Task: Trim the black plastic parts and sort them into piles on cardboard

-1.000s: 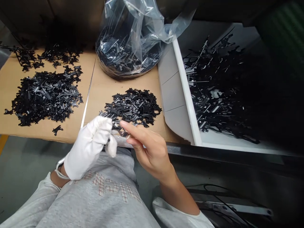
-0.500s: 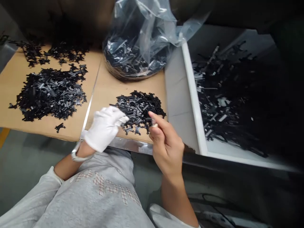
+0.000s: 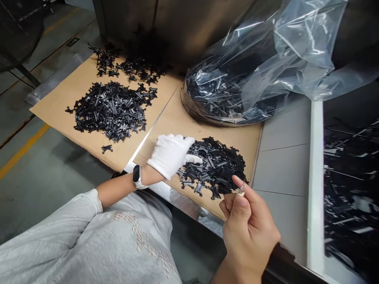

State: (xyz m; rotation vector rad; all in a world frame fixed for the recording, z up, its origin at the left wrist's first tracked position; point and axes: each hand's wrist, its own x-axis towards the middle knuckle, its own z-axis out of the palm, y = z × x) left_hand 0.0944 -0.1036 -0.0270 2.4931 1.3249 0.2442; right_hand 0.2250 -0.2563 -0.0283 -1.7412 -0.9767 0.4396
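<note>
Our gloved left hand point(image 3: 170, 154) lay half-curled on the near pile of black plastic parts point(image 3: 214, 165) at centre frame. Our bare right hand point(image 3: 248, 227) pinched something small we could not identify. We judged the sorting only partway: a bigger pile point(image 3: 111, 110) sat upper left, with the bag point(image 3: 251, 71) above not yet emptied.

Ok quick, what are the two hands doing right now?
Left hand: gloved, open, resting on the near pile of black parts.
Right hand: bare, fingers curled; holding anything cannot be told.

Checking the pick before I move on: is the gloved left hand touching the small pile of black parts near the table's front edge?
Touching. The head view shows the left hand in its white glove, fingertips resting on the near pile of black parts, no gap visible.
</note>
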